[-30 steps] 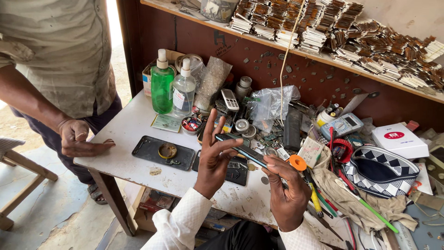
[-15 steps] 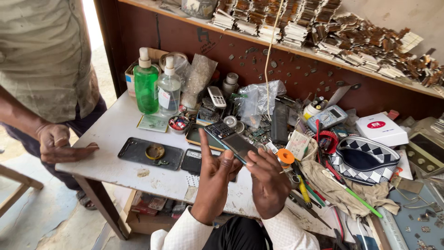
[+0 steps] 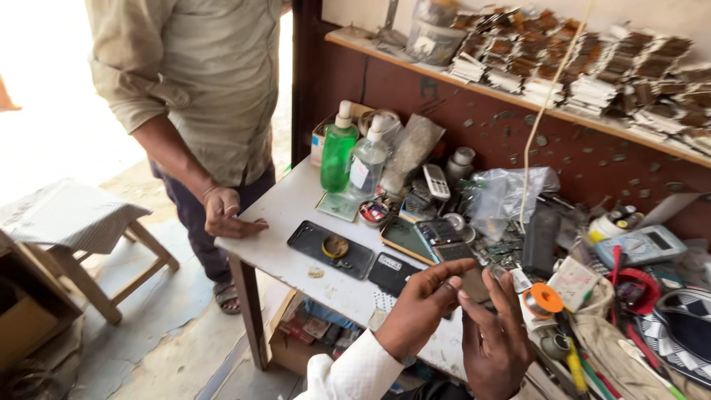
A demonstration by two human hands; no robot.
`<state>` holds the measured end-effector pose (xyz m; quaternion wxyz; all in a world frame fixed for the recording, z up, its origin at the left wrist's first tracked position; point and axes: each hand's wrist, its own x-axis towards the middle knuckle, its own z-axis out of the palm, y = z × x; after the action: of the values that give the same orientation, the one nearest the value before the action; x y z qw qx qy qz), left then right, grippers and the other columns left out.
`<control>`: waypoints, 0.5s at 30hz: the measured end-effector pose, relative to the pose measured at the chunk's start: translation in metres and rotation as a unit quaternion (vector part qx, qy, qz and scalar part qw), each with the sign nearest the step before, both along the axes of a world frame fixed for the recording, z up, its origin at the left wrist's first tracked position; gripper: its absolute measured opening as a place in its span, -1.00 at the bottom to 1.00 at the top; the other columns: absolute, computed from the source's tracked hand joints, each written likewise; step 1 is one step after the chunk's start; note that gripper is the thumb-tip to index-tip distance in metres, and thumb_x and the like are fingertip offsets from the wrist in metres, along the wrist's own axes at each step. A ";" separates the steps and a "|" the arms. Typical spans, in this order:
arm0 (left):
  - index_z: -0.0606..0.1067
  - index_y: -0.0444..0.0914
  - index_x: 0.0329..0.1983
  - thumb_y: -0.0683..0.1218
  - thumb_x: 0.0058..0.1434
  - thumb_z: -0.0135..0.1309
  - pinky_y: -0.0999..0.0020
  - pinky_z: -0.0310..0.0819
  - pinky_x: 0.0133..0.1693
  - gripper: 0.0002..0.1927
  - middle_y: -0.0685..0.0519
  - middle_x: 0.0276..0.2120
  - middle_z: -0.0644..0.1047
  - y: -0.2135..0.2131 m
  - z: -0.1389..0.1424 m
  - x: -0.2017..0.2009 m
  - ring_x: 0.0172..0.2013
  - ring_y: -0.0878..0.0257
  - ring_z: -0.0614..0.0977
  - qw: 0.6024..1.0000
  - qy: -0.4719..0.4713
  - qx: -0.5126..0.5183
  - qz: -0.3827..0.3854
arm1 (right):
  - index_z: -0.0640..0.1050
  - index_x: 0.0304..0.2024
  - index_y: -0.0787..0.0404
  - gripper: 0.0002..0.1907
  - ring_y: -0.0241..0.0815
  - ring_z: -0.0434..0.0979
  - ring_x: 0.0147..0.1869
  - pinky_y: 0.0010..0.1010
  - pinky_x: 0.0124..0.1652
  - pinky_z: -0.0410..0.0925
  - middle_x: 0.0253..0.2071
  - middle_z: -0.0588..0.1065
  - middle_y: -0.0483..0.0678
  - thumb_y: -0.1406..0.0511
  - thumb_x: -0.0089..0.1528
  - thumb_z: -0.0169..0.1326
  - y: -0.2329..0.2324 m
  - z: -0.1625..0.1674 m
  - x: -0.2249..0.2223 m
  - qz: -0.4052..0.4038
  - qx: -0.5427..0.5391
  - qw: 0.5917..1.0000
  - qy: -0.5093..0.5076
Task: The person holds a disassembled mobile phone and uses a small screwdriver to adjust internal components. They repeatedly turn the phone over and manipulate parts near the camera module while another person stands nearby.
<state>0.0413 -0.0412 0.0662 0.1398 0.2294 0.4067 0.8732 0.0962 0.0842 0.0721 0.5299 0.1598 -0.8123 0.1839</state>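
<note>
Gripping a flat grey phone part (image 3: 471, 281) (edges hidden).

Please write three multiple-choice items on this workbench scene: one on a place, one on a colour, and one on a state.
1. Where does the standing person's hand rest?
A. on the white table's corner
B. on the stool
C. on the shelf

2. What colour is the liquid in the taller pump bottle?
A. red
B. green
C. blue

3. How are the wearer's left hand and right hand?
A. flat on the table
B. raised together, pinching a small dark part
C. holding the bottle

Answers: 1 A, palm down at the edge; 2 B, bright green; 3 B, fingertips meet on it.
</note>
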 end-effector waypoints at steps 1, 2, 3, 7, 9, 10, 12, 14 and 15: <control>0.43 -0.31 0.38 -0.15 0.49 -0.06 0.61 0.37 -0.24 -0.59 0.16 -0.12 0.56 -0.002 0.001 -0.001 -0.27 0.47 0.44 1.000 0.008 -0.005 0.000 | 0.59 -0.05 0.12 -0.68 0.22 0.41 0.45 -0.05 0.31 0.36 0.25 0.49 0.10 0.50 0.16 0.22 0.001 -0.004 0.001 0.010 0.008 1.000 -0.008; 0.42 -0.32 0.38 -0.16 0.48 -0.06 0.59 0.39 -0.25 -0.58 0.15 -0.11 0.57 -0.003 0.001 -0.004 -0.28 0.46 0.46 1.000 0.006 0.006 -0.003 | 0.57 -0.04 0.15 -0.67 0.21 0.39 0.47 -0.03 0.35 0.33 0.26 0.48 0.12 0.49 0.16 0.21 0.000 -0.007 0.000 0.018 0.016 1.000 -0.010; 0.41 -0.32 0.39 -0.17 0.47 -0.06 0.58 0.41 -0.26 -0.56 0.14 -0.11 0.58 -0.006 0.002 -0.005 -0.29 0.45 0.48 1.000 0.003 0.018 -0.008 | 0.56 -0.02 0.18 -0.66 0.21 0.37 0.48 -0.01 0.40 0.29 0.26 0.48 0.15 0.49 0.15 0.21 -0.002 -0.007 0.000 0.025 0.024 0.999 -0.014; 0.37 -0.33 0.38 -0.17 0.44 -0.08 0.50 0.59 -0.12 -0.55 0.09 -0.05 0.62 -0.019 0.001 -0.011 -0.17 0.41 0.64 0.998 -0.051 0.035 -0.030 | 0.51 0.02 0.25 -0.63 0.20 0.33 0.48 -0.04 0.39 0.24 0.27 0.43 0.18 0.45 0.15 0.20 -0.003 0.024 0.003 0.148 -0.033 0.986 -0.061; 0.37 -0.35 0.42 -0.18 0.46 -0.06 0.42 0.62 -0.10 -0.53 0.07 -0.08 0.58 -0.027 0.000 -0.014 -0.18 0.35 0.63 0.998 -0.040 0.043 -0.039 | 0.51 0.03 0.26 -0.62 0.17 0.34 0.47 -0.06 0.39 0.24 0.27 0.43 0.17 0.45 0.16 0.21 0.021 0.054 0.004 0.070 -0.082 0.993 -0.040; 0.37 -0.37 0.43 -0.18 0.47 -0.06 0.39 0.63 -0.09 -0.53 0.06 -0.09 0.56 -0.031 -0.002 -0.014 -0.18 0.33 0.63 0.997 -0.036 0.044 -0.042 | 0.50 0.04 0.26 -0.62 0.16 0.34 0.47 -0.08 0.38 0.25 0.27 0.43 0.16 0.45 0.16 0.21 0.043 0.070 0.005 -0.005 -0.101 0.994 -0.040; 0.36 -0.37 0.42 -0.18 0.46 -0.04 0.37 0.65 -0.09 -0.53 0.03 -0.06 0.58 -0.037 -0.005 -0.016 -0.17 0.31 0.65 0.997 -0.050 0.037 -0.039 | 0.50 0.05 0.26 -0.62 0.13 0.35 0.46 -0.10 0.38 0.26 0.26 0.42 0.15 0.45 0.17 0.21 0.089 0.089 0.004 -0.142 -0.072 0.984 -0.084; 0.36 -0.37 0.40 -0.17 0.44 -0.04 0.35 0.65 -0.10 -0.52 0.01 -0.05 0.60 -0.039 -0.005 -0.017 -0.17 0.31 0.66 0.997 -0.053 0.032 -0.044 | 0.50 0.06 0.27 -0.61 0.11 0.36 0.45 -0.12 0.37 0.27 0.26 0.42 0.14 0.45 0.17 0.21 0.129 0.092 0.002 -0.220 -0.033 0.962 -0.161; 0.37 -0.37 0.40 -0.16 0.43 -0.04 0.34 0.65 -0.12 -0.52 0.01 -0.05 0.60 -0.039 -0.005 -0.018 -0.18 0.31 0.66 0.997 -0.052 0.029 -0.044 | 0.50 0.06 0.27 -0.61 0.09 0.37 0.44 -0.13 0.37 0.27 0.26 0.42 0.14 0.45 0.17 0.21 0.144 0.090 0.002 -0.238 -0.015 0.951 -0.198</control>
<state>0.0233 -0.0805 0.0616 0.1921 0.2051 0.3628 0.8885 0.0987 0.2279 0.1617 0.3892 -0.0853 -0.9125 0.0926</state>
